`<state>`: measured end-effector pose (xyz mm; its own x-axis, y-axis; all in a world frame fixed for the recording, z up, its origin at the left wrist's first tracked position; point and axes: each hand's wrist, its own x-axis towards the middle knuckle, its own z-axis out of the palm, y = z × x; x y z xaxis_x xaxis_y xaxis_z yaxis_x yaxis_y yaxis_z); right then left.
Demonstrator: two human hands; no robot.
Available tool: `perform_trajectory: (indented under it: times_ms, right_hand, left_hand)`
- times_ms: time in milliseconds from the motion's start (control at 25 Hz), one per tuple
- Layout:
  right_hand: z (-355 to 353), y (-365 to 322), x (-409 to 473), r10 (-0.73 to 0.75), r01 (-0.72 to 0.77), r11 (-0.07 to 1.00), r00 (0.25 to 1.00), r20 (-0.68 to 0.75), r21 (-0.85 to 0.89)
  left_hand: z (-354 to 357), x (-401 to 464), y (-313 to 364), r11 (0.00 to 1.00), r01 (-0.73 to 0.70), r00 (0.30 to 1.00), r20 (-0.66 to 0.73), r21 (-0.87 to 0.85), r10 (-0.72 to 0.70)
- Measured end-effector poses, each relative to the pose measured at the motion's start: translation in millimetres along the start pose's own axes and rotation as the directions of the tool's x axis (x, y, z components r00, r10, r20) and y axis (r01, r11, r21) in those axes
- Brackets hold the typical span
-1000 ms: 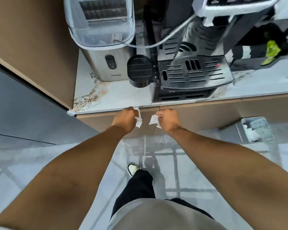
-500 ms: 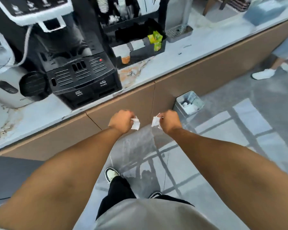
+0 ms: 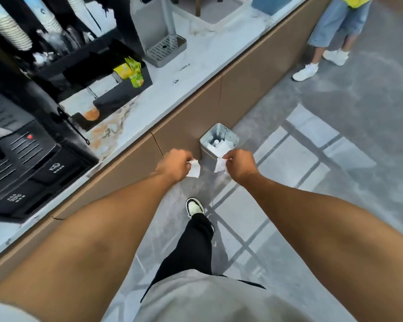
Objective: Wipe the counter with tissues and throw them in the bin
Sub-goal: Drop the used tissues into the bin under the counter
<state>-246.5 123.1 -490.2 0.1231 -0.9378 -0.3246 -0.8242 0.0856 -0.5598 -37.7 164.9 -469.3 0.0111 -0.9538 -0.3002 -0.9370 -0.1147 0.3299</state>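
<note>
My left hand (image 3: pixel 174 163) grips a small white tissue (image 3: pixel 194 168) that hangs from its fingers. In my right hand (image 3: pixel 240 165) is a second white tissue (image 3: pixel 220 165), held right at the near rim of the bin. The bin (image 3: pixel 208 139) is a small square metal can on the floor against the brown counter front, with white crumpled paper inside. Both hands are out over the floor, a little apart, in front of the counter. The marble counter (image 3: pixel 168 89) runs diagonally from lower left to upper right.
On the counter stand a black coffee machine (image 3: pixel 21 163), a black organiser with yellow-green sachets (image 3: pixel 129 70) and cup stacks, and a grey drip tray (image 3: pixel 165 48). Another person's legs and white shoes (image 3: pixel 306 72) are at the upper right. My own foot (image 3: pixel 194 206) is on the grey tiled floor.
The view has swung right along the counter. The bin has come from the far right to just beyond my hands, which still hold the tissues.
</note>
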Motion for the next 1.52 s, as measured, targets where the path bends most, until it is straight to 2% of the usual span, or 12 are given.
perform_trajectory:
  times_ms: [120,360,520,800,920,1040,1200,1320,1440,1520]
  right_hand:
    - [-15,10,43,0.062,-0.061,0.998,0.998,-0.021,0.027]
    - [-41,21,137,0.191,-0.191,0.981,0.982,-0.008,-0.028]
    - [-47,26,183,0.235,-0.235,0.971,0.972,0.0,-0.047]
    - [-37,48,254,0.304,-0.302,0.953,0.949,0.081,-0.038]
    - [-32,66,292,0.268,-0.267,0.963,0.953,0.14,-0.027]
    - [-26,84,336,0.25,-0.248,0.968,0.947,0.203,-0.033]
    - [-9,109,396,0.237,-0.223,0.971,0.932,0.275,-0.081]
    - [18,133,436,0.219,-0.193,0.974,0.934,0.283,-0.116]
    - [54,148,465,0.254,-0.225,0.966,0.923,0.29,-0.129]
    - [80,157,477,0.237,-0.205,0.97,0.92,0.313,-0.129]
  left_hand:
    - [2,59,12,0.998,-0.049,0.999,0.016,-0.041,0.049]
    - [5,188,16,0.993,-0.047,0.994,0.091,-0.107,0.057]
    - [12,236,13,0.982,0.045,0.997,0.077,-0.186,-0.031]
    - [41,274,20,0.921,0.244,0.961,0.201,-0.305,-0.188]
    - [58,295,22,0.875,0.33,0.942,0.176,-0.354,-0.285]
    - [79,320,30,0.787,0.456,0.89,0.191,-0.414,-0.415]
    - [120,364,38,0.62,0.607,0.767,0.163,-0.497,-0.62]
    - [156,391,33,0.494,0.677,0.675,0.192,-0.546,-0.712]
    - [190,408,18,0.334,0.734,0.552,0.233,-0.591,-0.801]
    - [214,416,7,0.286,0.762,0.5,0.248,-0.581,-0.83]
